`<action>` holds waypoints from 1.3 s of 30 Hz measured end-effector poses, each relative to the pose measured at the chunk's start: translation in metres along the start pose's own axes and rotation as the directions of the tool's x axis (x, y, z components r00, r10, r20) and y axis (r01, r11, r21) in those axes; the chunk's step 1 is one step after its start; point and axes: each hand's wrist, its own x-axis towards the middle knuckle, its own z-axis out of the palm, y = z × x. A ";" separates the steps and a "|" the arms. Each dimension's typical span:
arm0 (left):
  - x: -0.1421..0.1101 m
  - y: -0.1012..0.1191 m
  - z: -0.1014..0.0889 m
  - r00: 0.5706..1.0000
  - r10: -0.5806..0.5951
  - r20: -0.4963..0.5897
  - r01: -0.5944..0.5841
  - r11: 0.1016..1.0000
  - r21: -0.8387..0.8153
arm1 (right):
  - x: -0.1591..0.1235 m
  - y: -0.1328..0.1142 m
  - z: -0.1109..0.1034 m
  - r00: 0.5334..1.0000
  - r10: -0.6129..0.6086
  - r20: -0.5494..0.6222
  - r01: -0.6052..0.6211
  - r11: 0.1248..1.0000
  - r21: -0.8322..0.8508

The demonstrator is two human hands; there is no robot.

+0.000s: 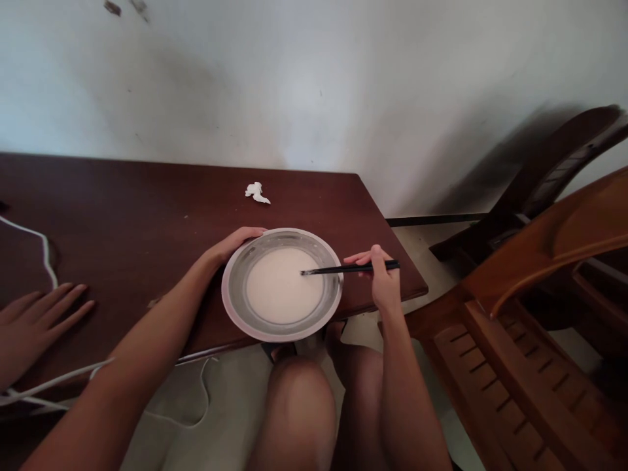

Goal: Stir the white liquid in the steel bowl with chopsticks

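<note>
Chopsticks (353, 267), dark and held nearly level, are pinched between the closed fingers of the right hand (380, 278), and their tips are dipped into the white liquid (282, 288) in a metal bowl (234, 288) set at the front edge of the table (137, 222), near its right corner. The bowl's far left rim is gripped by the left hand (235, 241), fingers curled over it. Another person's hand (34, 320) is laid flat near the table's left end beside a white cable (46, 252), and a crumpled tissue (256, 192) is seen toward the back edge.
</note>
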 end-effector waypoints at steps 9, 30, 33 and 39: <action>0.002 -0.003 -0.003 1.000 -0.023 0.019 0.023 0.998 -0.052 | 0.000 -0.001 0.009 1.000 0.003 -0.016 -0.003 1.000 -0.005; 0.000 -0.002 -0.004 0.999 -0.005 0.031 0.005 1.000 -0.006 | -0.005 -0.010 0.022 0.952 -0.059 0.300 0.088 0.993 -0.085; -0.002 -0.001 -0.003 0.999 -0.013 0.044 0.014 1.000 -0.024 | 0.000 -0.008 0.015 0.981 -0.119 0.156 0.141 0.980 -0.140; 0.002 -0.003 -0.004 1.000 -0.003 0.020 0.003 1.000 -0.015 | 0.000 -0.003 0.002 0.999 -0.026 0.040 0.029 0.995 -0.091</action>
